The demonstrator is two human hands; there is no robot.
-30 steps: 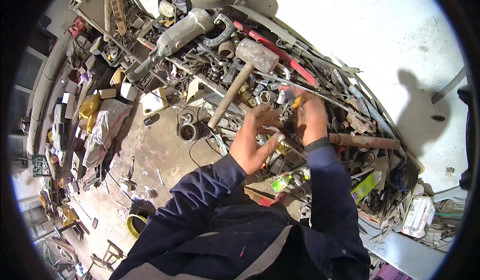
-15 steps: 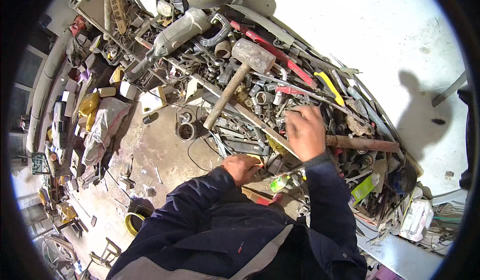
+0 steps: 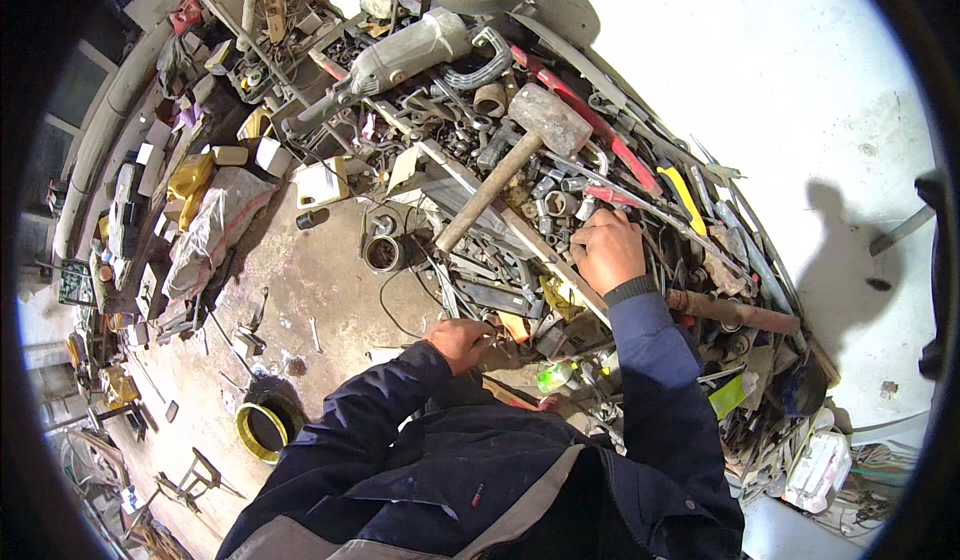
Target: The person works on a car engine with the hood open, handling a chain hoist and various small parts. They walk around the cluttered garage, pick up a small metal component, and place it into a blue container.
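My right hand [image 3: 608, 252] is down among the loose metal pieces, fingers bent with the tips turned under, probably because small parts packed this tightly have to be reached from above; the knuckles block the view, so I cannot tell whether it grips anything. Just beyond those fingers lie a metal socket [image 3: 562, 203] and a red-handled tool [image 3: 612, 196], both within the heap on the far side of the metal rail [image 3: 525, 228], which seems to act as a lip keeping the small stuff from spilling. My left hand [image 3: 460, 345] sits low near my body, fingers loosely curled, close to an orange piece [image 3: 514, 326] and a flat dark bar [image 3: 497, 298]; whether it holds something I cannot tell either. The mallet [image 3: 550, 120] lies aslant with its head on the heap and its handle across the rail, perhaps because it is too bulky to sink in. A yellow-handled tool [image 3: 682, 200] rests on top, right of my right hand, its bright grip easy to spot.
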